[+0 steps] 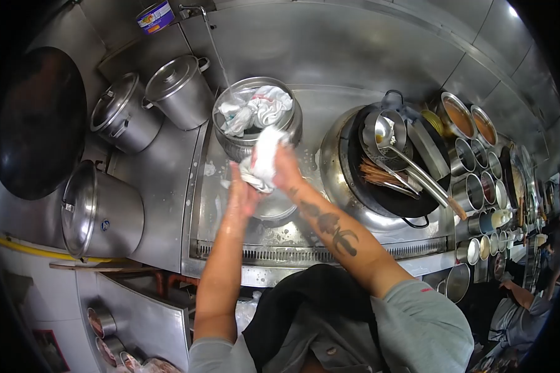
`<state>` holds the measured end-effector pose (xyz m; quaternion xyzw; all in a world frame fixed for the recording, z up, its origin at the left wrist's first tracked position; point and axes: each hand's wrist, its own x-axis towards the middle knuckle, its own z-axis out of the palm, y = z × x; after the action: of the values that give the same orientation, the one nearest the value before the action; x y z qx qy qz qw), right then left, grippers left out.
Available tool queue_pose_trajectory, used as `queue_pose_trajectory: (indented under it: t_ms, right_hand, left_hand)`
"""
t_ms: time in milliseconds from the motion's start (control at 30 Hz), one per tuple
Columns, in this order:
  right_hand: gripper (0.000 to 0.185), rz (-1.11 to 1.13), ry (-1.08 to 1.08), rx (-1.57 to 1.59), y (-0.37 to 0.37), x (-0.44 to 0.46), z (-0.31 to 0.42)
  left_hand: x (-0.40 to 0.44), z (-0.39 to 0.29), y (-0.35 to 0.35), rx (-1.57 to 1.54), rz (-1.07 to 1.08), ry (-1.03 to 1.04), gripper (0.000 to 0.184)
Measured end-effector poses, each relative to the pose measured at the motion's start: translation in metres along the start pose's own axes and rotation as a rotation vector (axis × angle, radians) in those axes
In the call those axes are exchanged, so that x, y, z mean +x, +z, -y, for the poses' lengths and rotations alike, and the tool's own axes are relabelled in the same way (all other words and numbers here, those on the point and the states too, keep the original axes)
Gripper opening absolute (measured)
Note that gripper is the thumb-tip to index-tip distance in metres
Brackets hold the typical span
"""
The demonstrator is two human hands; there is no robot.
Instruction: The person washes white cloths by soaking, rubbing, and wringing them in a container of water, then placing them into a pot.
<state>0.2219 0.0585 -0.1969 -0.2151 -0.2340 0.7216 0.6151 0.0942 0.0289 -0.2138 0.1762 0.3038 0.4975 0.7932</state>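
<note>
A wet-looking white cloth (267, 152) is bunched between my two hands, partly blurred by motion. My right hand (285, 166) grips it from the right side, its fingers hidden behind the cloth. Lower and to the left, my left hand (246, 194) is closed on the cloth's trailing end. Just beyond them stands a round steel pot (230, 144), with more crumpled white cloths (269, 105) in it. Water from a thin faucet (206, 28) runs down into this pot. Beneath my hands a round, shiny metal surface (280, 208) shows in the stove top.
Lidded steel pots (115, 205) stand on the left counter. On the right, a black wok (370, 202) holds a ladle (410, 163), a strainer and a bamboo brush (379, 173). Several steel containers (474, 193) line the far right. Another person (519, 311) is at the lower right.
</note>
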Motion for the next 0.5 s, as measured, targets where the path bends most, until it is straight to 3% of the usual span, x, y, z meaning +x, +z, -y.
queue_pose_trajectory:
  t_ms: [33, 67, 100, 133, 167, 200, 267, 300, 367, 433, 467, 500]
  right_hand:
    - [0.03, -0.034, -0.159, -0.391, 0.019, -0.018, -0.012]
    - [0.03, 0.145, -0.281, -0.671, 0.015, -0.019, -0.02]
    - [0.032, 0.3, -0.452, -0.912, 0.01, -0.02, -0.028]
    - [0.029, 0.284, -0.664, -1.307, 0.005, -0.03, -0.022]
    - [0.035, 0.332, -0.663, -1.421, -0.015, -0.024, -0.026]
    - [0.041, 0.384, -0.663, -1.53, -0.045, -0.013, -0.036]
    - [0.056, 0.394, -0.353, -1.758, -0.097, -0.002, -0.039]
    - [0.064, 0.394, -0.186, -1.865, -0.111, 0.0, -0.036]
    - [0.077, 0.422, -0.185, -1.725, -0.088, -0.01, -0.007]
    - [0.095, 0.439, -0.201, -1.598, -0.034, -0.023, 0.028]
    - [0.096, 0.462, -0.302, -1.533, -0.018, -0.02, 0.032]
    - [0.097, 0.479, -0.402, -1.465, -0.004, -0.015, 0.032]
  left_hand:
    - [0.023, 0.016, -0.027, 0.001, -0.037, 0.11, 0.058]
    - [0.04, 0.027, -0.044, 0.001, -0.075, 0.219, 0.052]
    - [0.031, 0.018, -0.038, -0.058, 0.073, 0.131, 0.05]
    - [0.021, 0.004, -0.035, -0.117, 0.221, 0.045, 0.049]
    - [0.044, -0.011, -0.055, -0.18, 0.402, -0.032, 0.041]
    - [0.023, -0.019, -0.009, 0.11, -0.275, 0.161, 0.043]
    - [0.018, -0.042, 0.001, 0.373, -0.359, 0.133, 0.045]
    - [0.012, -0.056, 0.014, 0.861, -0.414, 0.139, 0.046]
    - [-0.001, -0.077, 0.035, 1.838, -0.481, 0.128, 0.047]
    - [0.0, -0.079, 0.026, 2.375, -0.212, 0.359, 0.047]
    - [0.001, -0.08, 0.025, 2.632, -0.045, 0.487, 0.047]
    - [-0.003, -0.08, 0.033, 2.433, -0.122, 0.551, 0.043]
